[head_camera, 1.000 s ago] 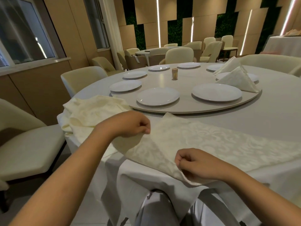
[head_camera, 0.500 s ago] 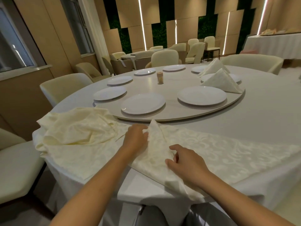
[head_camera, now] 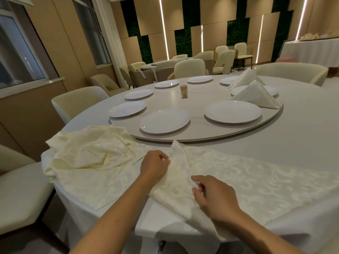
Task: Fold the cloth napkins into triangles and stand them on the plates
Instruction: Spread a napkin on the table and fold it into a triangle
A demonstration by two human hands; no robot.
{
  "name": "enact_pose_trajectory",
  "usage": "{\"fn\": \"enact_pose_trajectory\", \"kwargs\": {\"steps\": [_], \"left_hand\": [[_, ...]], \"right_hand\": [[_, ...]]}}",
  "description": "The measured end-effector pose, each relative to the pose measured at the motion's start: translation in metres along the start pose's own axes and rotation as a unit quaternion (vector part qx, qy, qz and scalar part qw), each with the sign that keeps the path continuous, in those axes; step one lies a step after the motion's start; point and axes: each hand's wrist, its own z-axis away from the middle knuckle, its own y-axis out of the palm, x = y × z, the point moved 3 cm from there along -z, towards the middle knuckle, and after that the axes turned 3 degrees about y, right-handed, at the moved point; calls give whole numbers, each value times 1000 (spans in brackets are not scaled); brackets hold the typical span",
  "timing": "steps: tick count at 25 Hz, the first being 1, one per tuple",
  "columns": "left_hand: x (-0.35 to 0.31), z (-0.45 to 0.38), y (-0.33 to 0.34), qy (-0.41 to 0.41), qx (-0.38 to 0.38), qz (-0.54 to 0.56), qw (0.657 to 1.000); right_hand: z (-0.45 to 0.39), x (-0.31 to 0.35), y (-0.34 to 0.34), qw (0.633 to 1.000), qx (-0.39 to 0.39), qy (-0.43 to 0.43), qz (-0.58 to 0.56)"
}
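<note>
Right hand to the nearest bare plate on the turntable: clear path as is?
Probably yes. Nothing stands between the right hand and that plate; only the flat napkin it pinches and bare tablecloth lie between. It would have to let go or carry the cloth along, and the reach looks long.

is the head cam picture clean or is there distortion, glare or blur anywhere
Head view: wide-angle bending curves the table edge and tilts the window; bright wall light strips are blown out; the room is dim and warm, with a soft sheen on the near plate. The left hand and right hand on the napkin look sharp; the far chairs are soft.
</note>
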Motion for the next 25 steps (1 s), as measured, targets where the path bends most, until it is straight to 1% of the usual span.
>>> {"fn": "enact_pose_trajectory", "kwargs": {"steps": [3,7,11,13,15,17,18,20,21,22,23,25], "left_hand": [[-1,-2,2,-9,17,-16,1000],[-7,-6,4,-1,39,-13,999],[-14,-8,5,4,71,-55,996],[-20,-5,6,25,78,-87,993],[-26,0,8,73,67,-109,989],[-29,6,10,109,49,-93,988],[-28,9,9,108,45,-63,991],[-25,12,7,57,54,18,997],[-23,12,5,13,68,50,996],[-23,11,2,-26,85,60,994],[-23,7,-1,-52,106,45,992],[-27,0,-6,-67,153,-4,986]], "right_hand": [[-1,-3,0,1000,6,12,-23],[0,-1,1,1000,18,7,-15],[-1,-2,3,999,33,14,-1],[-1,-2,3,999,34,17,-1],[0,-2,2,999,32,19,-5],[0,-2,2,999,31,14,-8],[1,-2,1,999,31,12,-9],[1,-1,1,999,32,14,-12],[1,-1,0,999,33,16,-14],[1,-1,1,999,34,16,-14],[1,-1,1,999,34,15,-15],[2,-1,1,999,35,14,-17]]}}
